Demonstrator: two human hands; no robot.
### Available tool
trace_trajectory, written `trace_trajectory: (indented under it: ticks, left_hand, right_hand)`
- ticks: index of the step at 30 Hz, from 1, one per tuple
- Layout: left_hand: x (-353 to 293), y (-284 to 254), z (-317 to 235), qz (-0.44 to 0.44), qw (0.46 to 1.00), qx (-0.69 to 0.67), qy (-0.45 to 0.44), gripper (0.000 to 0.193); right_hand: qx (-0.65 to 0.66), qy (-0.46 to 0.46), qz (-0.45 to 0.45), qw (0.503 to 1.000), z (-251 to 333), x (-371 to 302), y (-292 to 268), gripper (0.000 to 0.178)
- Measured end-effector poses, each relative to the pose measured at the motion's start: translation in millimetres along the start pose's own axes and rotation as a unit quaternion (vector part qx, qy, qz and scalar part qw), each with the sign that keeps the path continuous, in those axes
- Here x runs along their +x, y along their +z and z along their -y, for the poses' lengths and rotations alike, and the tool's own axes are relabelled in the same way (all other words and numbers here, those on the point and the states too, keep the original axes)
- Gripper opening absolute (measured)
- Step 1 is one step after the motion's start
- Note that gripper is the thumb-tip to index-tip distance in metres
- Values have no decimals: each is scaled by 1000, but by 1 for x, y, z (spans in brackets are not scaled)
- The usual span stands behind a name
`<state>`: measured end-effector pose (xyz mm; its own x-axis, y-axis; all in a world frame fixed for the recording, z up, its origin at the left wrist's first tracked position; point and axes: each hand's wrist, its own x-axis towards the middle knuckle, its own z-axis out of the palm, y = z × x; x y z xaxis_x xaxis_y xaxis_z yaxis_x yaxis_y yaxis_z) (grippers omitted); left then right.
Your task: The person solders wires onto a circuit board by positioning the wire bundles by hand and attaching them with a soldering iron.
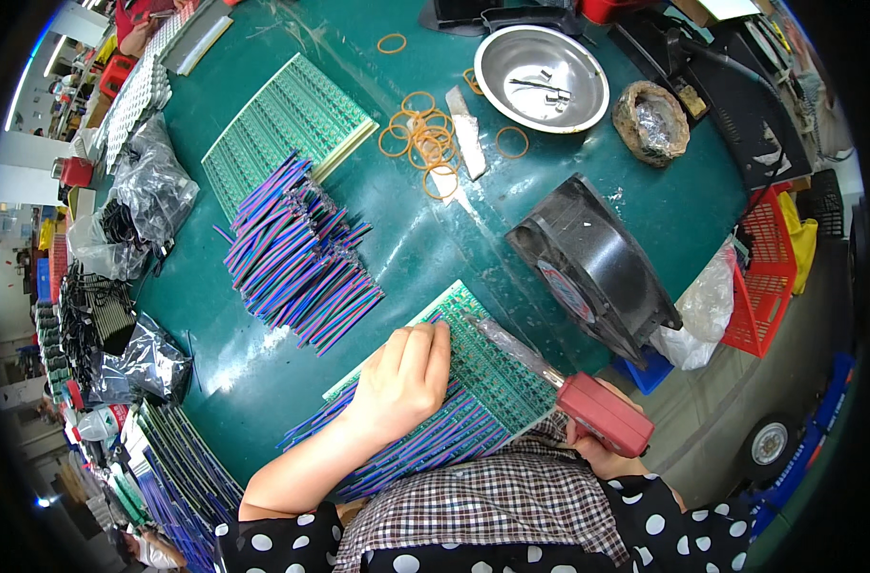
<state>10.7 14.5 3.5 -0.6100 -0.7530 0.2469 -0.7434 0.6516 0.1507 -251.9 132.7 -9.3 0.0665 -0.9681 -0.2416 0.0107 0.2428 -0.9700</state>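
In front of me lies a green circuit board panel [511, 382] with rows of small pads. Strips of blue, red, green and black wire [454, 420] lie side by side across its near left part. My left hand [406, 372] rests over the panel, fingertips pinched together on a wire at its upper left; most of that wire is hidden. My right hand [597, 454] grips a red-handled soldering gun [602, 415] at the panel's right side. The gun's metal barrel points up and left across the board, its tip close to my left fingertips.
Beyond my left hand sits a pile of cut wires [301, 258], overlapping a stack of green panels [282, 124]. A black fan [597, 267] stands at the right. Farther back are rubber bands [425, 143], a metal bowl [542, 76] and a round dish [650, 124]. Plastic bags [153, 181] line the left edge.
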Motion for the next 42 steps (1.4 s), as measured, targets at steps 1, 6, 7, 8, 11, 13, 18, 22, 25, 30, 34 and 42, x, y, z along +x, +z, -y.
trace_trajectory:
  ticks: [1,6,7,8,11,13,18,22,25,30,34,42]
  left_hand:
    - [1,1,1,0,1000,0,0,35]
    - [1,5,0,-18,1000,-7,-4,35]
    - [1,5,0,-17,1000,-8,-4,35]
    - [2,5,0,-24,1000,-17,-8,35]
    - [2,4,0,-27,999,-26,-19,35]
    - [2,4,-1,-24,999,-28,-26,36]
    - [2,5,0,-24,999,-36,-28,35]
    - [1,7,-1,-31,999,-30,-23,35]
    - [1,6,-1,-28,999,-24,-26,35]
    - [2,7,2,-34,999,16,3,29]
    - [3,6,0,-31,999,22,1,28]
    - [0,8,-3,-44,999,-11,-3,36]
  right_hand:
    - [-66,-23,6,998,3,4,0,73]
    - [-178,-94,38,979,3,14,-2,72]
    - [-185,-96,43,977,3,15,-2,72]
    - [-193,-98,48,975,3,15,-1,71]
    - [-199,-95,51,974,2,16,-1,71]
    - [-217,-126,46,967,-2,18,-1,72]
    - [-219,-145,35,964,1,20,1,72]
    - [-246,-156,57,955,1,23,1,70]
    - [-264,-185,53,945,1,25,1,70]
    - [-316,-225,47,921,0,22,-3,71]
    - [-240,-159,38,957,-2,13,-3,73]
    - [-194,-137,52,970,0,17,-1,71]
